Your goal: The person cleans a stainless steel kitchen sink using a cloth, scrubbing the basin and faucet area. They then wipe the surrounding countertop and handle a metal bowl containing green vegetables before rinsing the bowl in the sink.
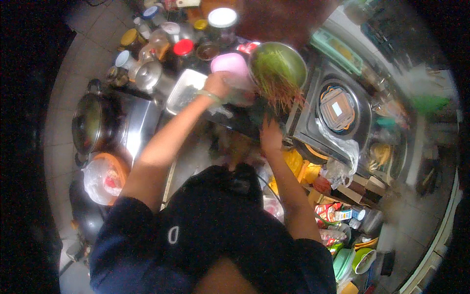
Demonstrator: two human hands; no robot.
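My left hand (pixel 217 85), with a pale green bangle at the wrist, grips the near left side of a pink plastic container (pixel 230 64). Left of that hand lies a white rectangular tray (pixel 186 86). My right hand (pixel 271 133) reaches over the dark counter edge, just below a round metal bowl (pixel 298 60). Shadow and blur hide its fingers, so whether they hold anything is unclear. Long green stalks with reddish root ends (pixel 277 82) fill the bowl and hang over its near rim.
Lidded jars (pixel 183 47) crowd the back left, beside a metal pot (pixel 148 76). A large dark pan (pixel 90 123) and an orange basin (pixel 119 165) stand left. On the right, stacked container lids (pixel 337 108) rest on a black stove (pixel 308 128). Plastic bags (pixel 337 171) hang below.
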